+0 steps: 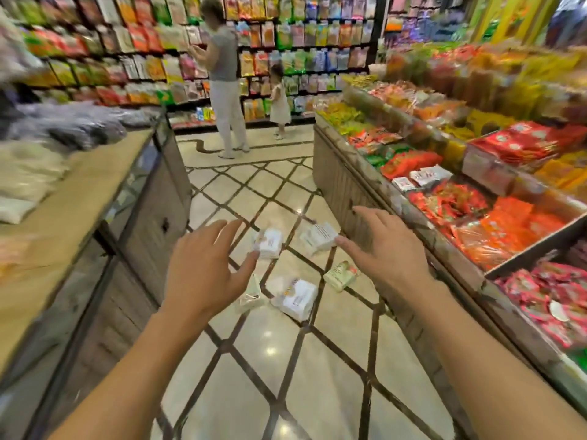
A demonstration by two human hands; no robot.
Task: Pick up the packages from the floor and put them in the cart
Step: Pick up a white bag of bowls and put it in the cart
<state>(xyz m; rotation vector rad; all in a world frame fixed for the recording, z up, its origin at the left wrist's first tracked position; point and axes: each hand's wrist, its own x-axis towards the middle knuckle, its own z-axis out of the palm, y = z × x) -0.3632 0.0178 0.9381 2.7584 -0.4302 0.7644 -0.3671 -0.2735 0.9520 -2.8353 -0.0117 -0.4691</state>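
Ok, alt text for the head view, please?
Both bare hands, left hand and right hand, reach open and empty toward five pale packages scattered on the tiled floor of a shop aisle between display counters; no cart is visible.

A: What covers the ground?
B: A glossy cream tiled floor crossed by dark diagonal lines, with ceiling light reflected in it.

A: And the sides?
B: Left, a wooden counter; right, a display bin heaped with red and orange packets.

A: The far end?
B: A wall rack of hanging packets.
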